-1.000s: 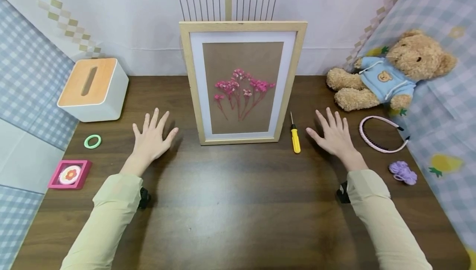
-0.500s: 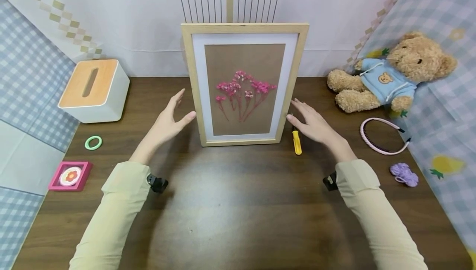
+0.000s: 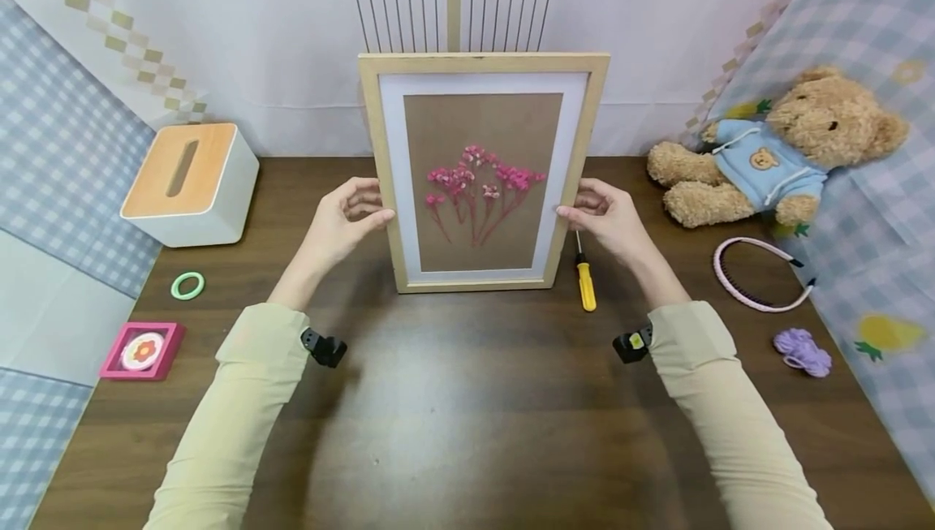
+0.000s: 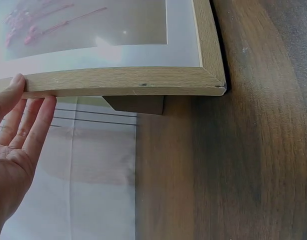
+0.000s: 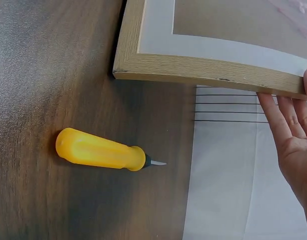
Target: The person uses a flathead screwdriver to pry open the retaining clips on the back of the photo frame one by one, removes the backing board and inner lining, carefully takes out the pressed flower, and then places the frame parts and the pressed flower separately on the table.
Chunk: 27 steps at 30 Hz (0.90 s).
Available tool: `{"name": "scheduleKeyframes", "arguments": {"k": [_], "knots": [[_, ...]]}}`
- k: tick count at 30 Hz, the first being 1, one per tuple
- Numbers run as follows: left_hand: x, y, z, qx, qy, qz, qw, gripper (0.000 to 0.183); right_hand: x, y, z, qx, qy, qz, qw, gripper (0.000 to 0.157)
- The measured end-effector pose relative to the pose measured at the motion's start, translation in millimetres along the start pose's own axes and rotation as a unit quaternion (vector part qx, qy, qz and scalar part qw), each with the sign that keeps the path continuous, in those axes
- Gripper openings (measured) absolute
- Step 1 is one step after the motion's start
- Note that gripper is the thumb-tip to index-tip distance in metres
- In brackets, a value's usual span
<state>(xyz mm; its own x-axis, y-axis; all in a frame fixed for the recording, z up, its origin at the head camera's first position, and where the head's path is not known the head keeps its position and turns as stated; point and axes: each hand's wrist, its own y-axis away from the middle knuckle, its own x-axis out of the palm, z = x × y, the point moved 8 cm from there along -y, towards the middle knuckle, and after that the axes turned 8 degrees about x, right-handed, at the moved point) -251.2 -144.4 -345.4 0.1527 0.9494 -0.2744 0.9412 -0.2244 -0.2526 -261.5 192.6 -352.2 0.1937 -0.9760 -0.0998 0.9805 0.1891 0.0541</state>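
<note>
A wooden picture frame (image 3: 485, 256) with pink dried flowers stands upright on the table. My left hand (image 3: 338, 221) holds its left side, the thumb on the front face and the fingers behind. On the opposite side, my right hand (image 3: 612, 220) grips the frame the same way. The left wrist view shows the frame's lower corner (image 4: 208, 82) and a dark support (image 4: 141, 104) behind it. Beside the frame lies a screwdriver (image 5: 101, 150) with a yellow handle, close to my right hand and not held. The frame's back is mostly hidden.
A tissue box (image 3: 193, 181), a green ring (image 3: 187, 277) and a pink square box (image 3: 142, 351) are at the left. At the right are a teddy bear (image 3: 774, 157), a headband (image 3: 730, 290) and purple yarn (image 3: 802, 351). A patterned cloth (image 3: 292, 43) hangs behind.
Both hands have come inward from lying spread on the table, and now grip the frame's two sides. The frame looks to stand in the same place.
</note>
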Motion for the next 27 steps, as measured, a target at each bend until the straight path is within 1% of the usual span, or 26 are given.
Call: {"name": "scheduleKeyframes", "arguments": {"k": [6,9,12,15,19,23,24,25,27], "knots": [[0.4,-1.8,-3.2,0.008,-0.002,0.001,1.0,0.042,-3.1,1.3,-0.7,0.016,-0.019,-0.011,1.0,0.03],[-2.2,-3.7,-5.9,0.016,-0.011,-0.014,0.9997,0.04,-5.5,0.9,0.6,0.025,-0.041,-0.022,0.999,0.028],[-5.5,-5.5,-8.7,0.026,-0.022,-0.034,0.9989,0.034,-7.7,-0.8,3.1,0.022,-0.054,-0.032,0.998,0.029],[-7.7,-4.7,-9.0,0.032,-0.033,-0.048,0.9978,0.029,-7.7,-3.6,2.9,0.013,-0.06,-0.029,0.998,0.031],[-8.7,-2.2,-8.2,0.039,-0.033,-0.058,0.997,0.026,-6.6,-6.0,0.9,0.005,-0.062,-0.02,0.998,0.032],[-7.4,-1.4,-6.5,0.045,-0.012,-0.065,0.9968,0.02,-7.2,-6.0,-1.8,0.01,-0.067,-0.032,0.997,0.03],[-6.6,-1.3,-5.4,0.044,0.002,-0.064,0.997,0.02,-7.5,-5.6,-2.6,0.014,-0.068,-0.036,0.997,0.028],[-5.4,-1.2,-4.0,0.042,0.021,-0.062,0.9969,0.021,-7.6,-4.8,-3.7,0.021,-0.079,-0.035,0.996,0.027],[-2.5,-0.3,-1.8,0.034,0.058,-0.058,0.9961,0.023,-7.0,-2.2,-5.5,0.037,-0.121,-0.023,0.992,0.021]]}}
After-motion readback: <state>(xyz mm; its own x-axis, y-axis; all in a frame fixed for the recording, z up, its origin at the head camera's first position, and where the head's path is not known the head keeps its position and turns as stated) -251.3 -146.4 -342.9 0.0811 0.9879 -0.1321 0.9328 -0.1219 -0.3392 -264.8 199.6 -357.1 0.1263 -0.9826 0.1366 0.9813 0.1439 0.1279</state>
